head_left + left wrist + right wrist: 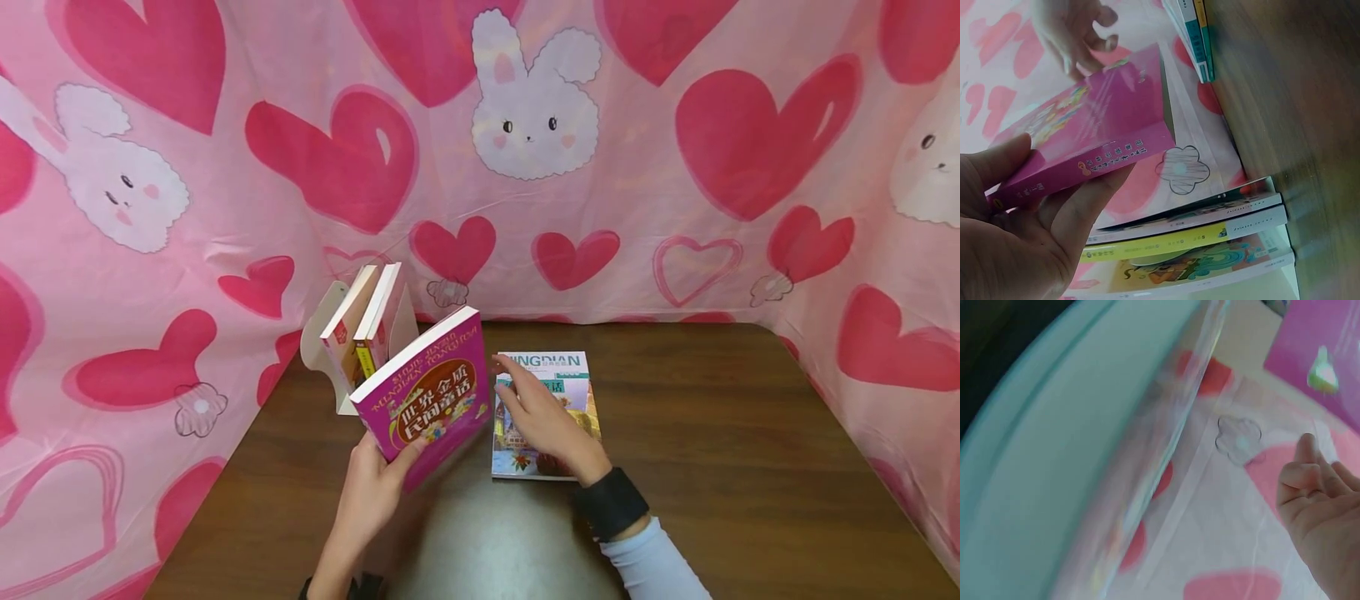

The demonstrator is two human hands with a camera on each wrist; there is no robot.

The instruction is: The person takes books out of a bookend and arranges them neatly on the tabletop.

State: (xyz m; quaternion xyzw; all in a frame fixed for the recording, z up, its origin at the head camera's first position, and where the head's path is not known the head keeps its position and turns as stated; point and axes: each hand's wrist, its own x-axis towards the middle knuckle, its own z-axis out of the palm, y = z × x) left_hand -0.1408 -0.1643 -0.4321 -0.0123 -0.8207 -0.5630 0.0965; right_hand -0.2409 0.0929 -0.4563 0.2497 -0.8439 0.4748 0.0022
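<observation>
My left hand (372, 487) grips a thick magenta book (438, 417) by its lower spine edge, thumb across the front cover. The book is tilted in the air, its cover with a brown oval title facing me. In the left wrist view the magenta book's spine (1097, 159) lies along the fingers of the left hand (1016, 244). To its right, my right hand (551, 425) is held with loosely bent fingers and nothing in it, above a book with a colourful cover (517, 462) lying flat. In the right wrist view the right hand (1325, 509) is apart from the magenta book (1316, 356).
At the left back a pale bookend (318, 329) holds a few upright books (350, 312), one with a yellow spine (1166, 245). The brown wooden table (712, 433) meets a pink heart-and-rabbit cloth (637, 250) at its back and sides.
</observation>
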